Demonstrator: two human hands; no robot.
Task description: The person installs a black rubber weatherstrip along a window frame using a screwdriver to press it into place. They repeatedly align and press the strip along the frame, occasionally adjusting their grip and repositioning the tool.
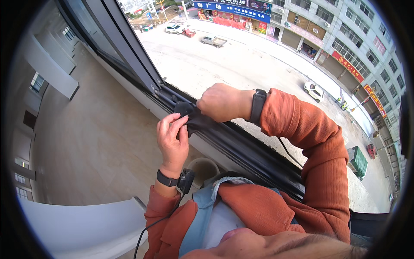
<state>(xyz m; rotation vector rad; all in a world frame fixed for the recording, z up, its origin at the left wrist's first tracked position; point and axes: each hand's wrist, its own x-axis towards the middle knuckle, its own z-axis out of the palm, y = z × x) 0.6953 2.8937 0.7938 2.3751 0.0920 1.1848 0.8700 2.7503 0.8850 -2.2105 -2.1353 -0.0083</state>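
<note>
As seen from the head cam, both hands work a dark cloth (192, 117) on the black window track (241, 149), the landmark here. One container shows: a pale round cup (204, 168) just below the track, near the left wrist; what's in it can't be told. Counts: 2 hands, 1 cloth, 1 cup, 2 black wristbands, 1 small black device w/ cable at the left wrist. The cloth is black, soft, crumpled, bunched into folds, lying on the track's upper-left end near the frame corner. Left hand (172, 140) sits just below the track, fingers together and pinched on the cloth's lower edge, thumb against them. Right hand (222, 102) rests on the track, knuckles up, fingers curled shut and pressing on the cloth's right part. Orange sleeves cover both arms. Beyond the track, far below, lies a street w/ several parked cars and shopfronts.
</note>
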